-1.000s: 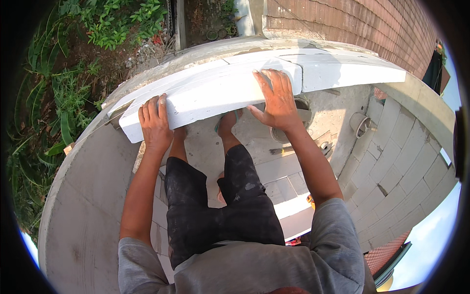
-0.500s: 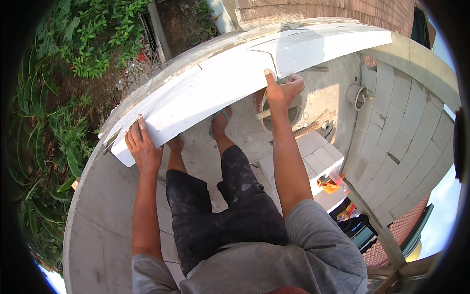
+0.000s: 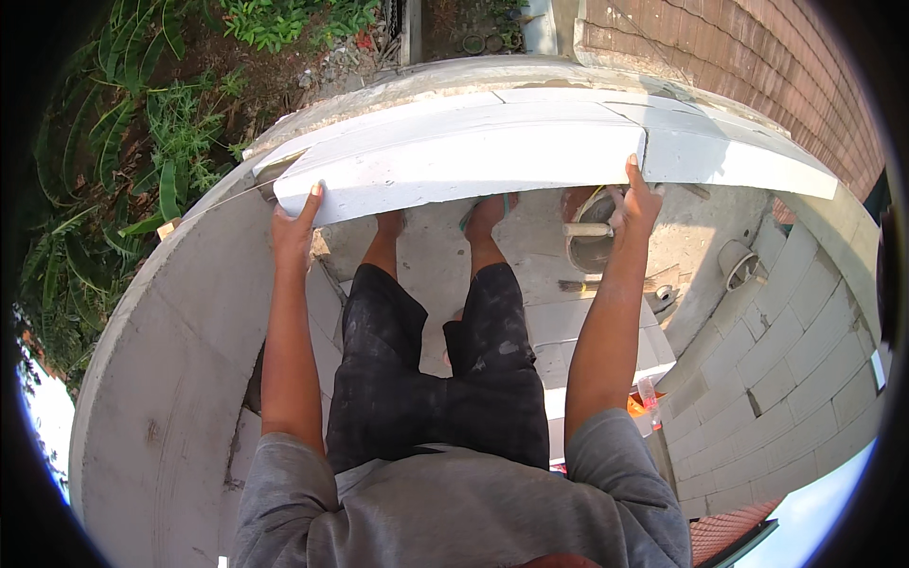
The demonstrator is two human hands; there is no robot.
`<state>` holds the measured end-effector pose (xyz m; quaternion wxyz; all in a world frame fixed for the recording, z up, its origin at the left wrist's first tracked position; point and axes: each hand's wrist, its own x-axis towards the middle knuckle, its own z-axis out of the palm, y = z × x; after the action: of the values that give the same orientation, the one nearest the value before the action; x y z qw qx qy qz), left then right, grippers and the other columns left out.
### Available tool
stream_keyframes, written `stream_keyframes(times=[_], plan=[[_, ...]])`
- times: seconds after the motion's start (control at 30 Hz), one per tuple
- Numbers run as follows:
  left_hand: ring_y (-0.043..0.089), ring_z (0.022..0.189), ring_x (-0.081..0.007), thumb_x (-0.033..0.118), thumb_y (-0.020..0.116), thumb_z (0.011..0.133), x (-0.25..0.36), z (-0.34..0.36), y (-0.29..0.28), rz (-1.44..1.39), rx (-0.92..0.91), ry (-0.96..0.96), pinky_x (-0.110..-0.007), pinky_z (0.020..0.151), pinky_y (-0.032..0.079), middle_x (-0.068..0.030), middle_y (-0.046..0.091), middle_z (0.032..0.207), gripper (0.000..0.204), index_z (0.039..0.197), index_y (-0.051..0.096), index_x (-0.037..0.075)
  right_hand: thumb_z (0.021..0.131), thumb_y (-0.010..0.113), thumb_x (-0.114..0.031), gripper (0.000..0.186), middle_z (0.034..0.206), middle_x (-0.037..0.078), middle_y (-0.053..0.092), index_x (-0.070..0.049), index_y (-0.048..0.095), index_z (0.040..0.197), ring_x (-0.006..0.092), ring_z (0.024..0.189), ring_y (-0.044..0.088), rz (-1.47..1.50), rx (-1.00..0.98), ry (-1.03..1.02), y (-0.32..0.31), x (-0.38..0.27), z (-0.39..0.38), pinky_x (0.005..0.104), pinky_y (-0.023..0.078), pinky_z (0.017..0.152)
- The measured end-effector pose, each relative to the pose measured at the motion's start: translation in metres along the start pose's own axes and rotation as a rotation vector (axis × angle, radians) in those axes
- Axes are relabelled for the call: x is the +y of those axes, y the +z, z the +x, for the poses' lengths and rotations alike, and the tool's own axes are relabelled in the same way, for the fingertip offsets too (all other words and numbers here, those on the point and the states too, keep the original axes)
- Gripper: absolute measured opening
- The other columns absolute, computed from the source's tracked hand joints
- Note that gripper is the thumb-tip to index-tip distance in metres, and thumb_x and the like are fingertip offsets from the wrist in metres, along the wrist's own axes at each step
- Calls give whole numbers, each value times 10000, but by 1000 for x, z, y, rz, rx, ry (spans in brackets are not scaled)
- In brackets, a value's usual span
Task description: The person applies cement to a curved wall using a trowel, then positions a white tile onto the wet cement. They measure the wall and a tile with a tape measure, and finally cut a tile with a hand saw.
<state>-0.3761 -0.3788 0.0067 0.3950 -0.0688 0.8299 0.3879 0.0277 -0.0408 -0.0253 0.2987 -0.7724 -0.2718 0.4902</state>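
Note:
A long white lightweight concrete block (image 3: pixel 454 156) lies on top of the wall, its near face toward me. My left hand (image 3: pixel 296 227) grips the block's left end, thumb up on the face and the other fingers mostly hidden. At the other end, my right hand (image 3: pixel 640 204) has its thumb on the face beside a narrow joint, with its fingers curled at the lower edge. Across that joint sits a neighbouring white block (image 3: pixel 729 147), partly in shadow. A thin string (image 3: pixel 227 200) runs along the wall top by the block's left end.
Beneath my right hand a mortar bucket (image 3: pixel 592 251) stands on the floor with a wooden-handled tool in it. A smaller bucket (image 3: pixel 739 264) is further right. Stacked blocks (image 3: pixel 559 327) stand beside my leg, near a clear bottle (image 3: pixel 648 392). Block walls rise left and right.
The view has turned, so the wall and block appear further right. My left hand has shifted from fingers laid over the block's face to a thumb on it. The right hand stays near the joint.

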Motion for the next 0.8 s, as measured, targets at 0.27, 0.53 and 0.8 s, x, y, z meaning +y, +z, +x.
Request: stream_keyframes(times=[0.27,0.53,0.8], plan=[[697,1077,-226,441,933,815,-5,10,-5,104,-14,8,-346,953,546,-186,725,1193,801,1291,616,-121,918,818,-86,724,1371,209,602,66,404,1493,389,1253,626,189,-209,147,-18,12,28,653,490,1086],[702,1071,-223,496,924,811,-5,10,-11,197,21,7,-348,944,548,-198,726,1168,848,1281,606,-133,933,822,-144,682,1357,229,604,160,445,1413,408,1276,606,144,-199,113,-11,11,20,626,474,1123],[696,1088,-233,413,916,835,13,2,-4,147,-55,37,-368,954,546,-188,720,1227,782,1327,602,-107,933,817,-119,657,1364,203,608,80,467,1452,362,1263,613,202,-170,75,-4,8,3,620,485,1104]])
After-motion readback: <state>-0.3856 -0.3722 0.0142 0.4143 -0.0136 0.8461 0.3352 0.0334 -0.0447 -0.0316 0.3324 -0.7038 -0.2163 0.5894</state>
